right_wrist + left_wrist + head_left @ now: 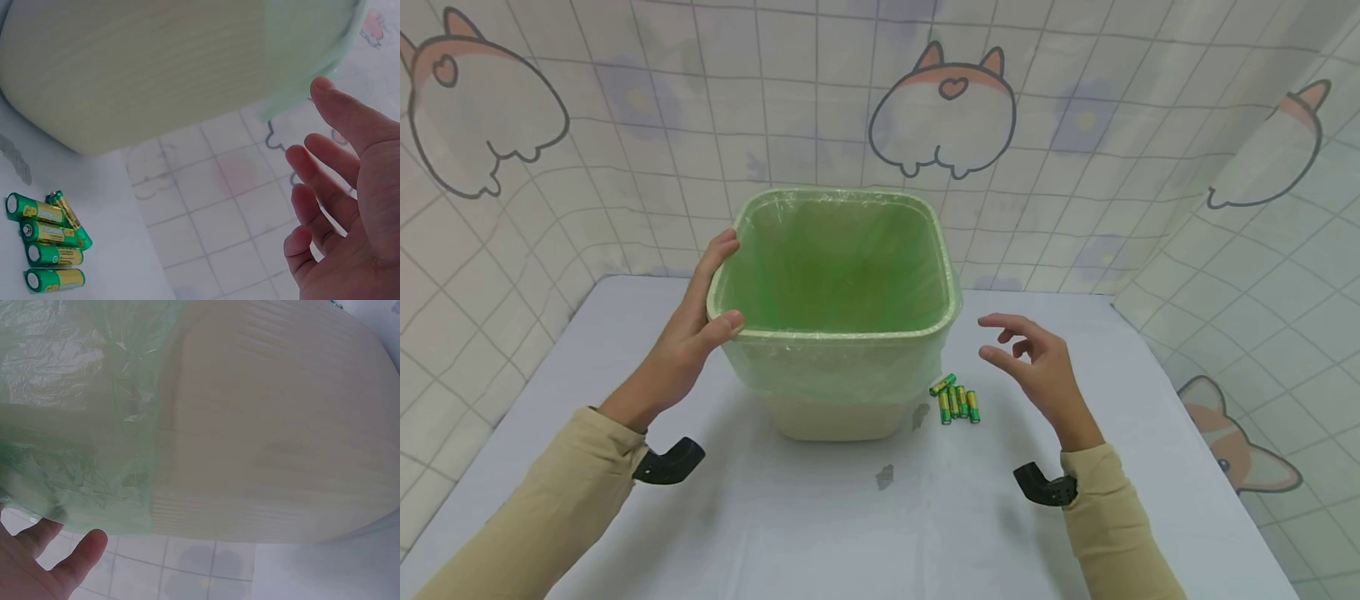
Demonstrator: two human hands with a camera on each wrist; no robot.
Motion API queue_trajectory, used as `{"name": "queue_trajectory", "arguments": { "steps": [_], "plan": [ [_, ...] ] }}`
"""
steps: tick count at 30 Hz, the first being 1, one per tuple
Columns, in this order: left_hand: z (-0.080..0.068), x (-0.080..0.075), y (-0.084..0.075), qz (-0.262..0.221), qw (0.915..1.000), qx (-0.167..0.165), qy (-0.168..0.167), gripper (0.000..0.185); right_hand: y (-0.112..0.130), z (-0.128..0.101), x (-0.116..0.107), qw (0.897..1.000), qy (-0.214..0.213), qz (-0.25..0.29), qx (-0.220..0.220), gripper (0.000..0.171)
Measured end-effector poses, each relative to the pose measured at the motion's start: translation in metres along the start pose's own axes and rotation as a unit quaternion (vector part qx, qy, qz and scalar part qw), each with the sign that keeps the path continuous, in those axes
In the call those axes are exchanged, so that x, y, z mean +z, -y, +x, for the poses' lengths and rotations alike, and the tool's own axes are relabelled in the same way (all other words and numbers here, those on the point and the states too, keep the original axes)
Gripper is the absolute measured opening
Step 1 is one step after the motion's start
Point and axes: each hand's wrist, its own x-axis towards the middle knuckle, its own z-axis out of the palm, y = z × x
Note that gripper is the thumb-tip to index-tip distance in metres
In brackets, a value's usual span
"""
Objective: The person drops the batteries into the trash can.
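A pale bin (842,421) lined with a green plastic bag (835,258) stands upright at the middle of the table. My left hand (718,283) grips the bin's near left corner, thumb over the front rim and fingers along the left side. The left wrist view shows the bin wall (269,437), the bag's overhang (62,425) and the left hand (50,556) below. My right hand (1000,337) hovers right of the bin, fingers loosely spread, holding nothing. Several green and yellow batteries (955,402) lie on the table below it, beside the bin's base. In the right wrist view the batteries (50,244) lie left of the right hand (337,206).
The white table (775,533) carries two small grey marks (885,477) in front of the bin. A tiled curtain with cartoon animals (943,117) closes in the back and both sides. Black wrist mounts (670,461) sit on both sleeves.
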Motion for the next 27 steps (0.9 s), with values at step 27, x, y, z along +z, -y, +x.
{"name": "queue_trajectory", "arguments": {
  "steps": [27],
  "plan": [
    [0.0,0.0,0.0,0.003,1.0,0.002,-0.003,0.07,-0.02,-0.014,0.003,0.999,0.026,-0.042,0.021,0.037]
  ]
}}
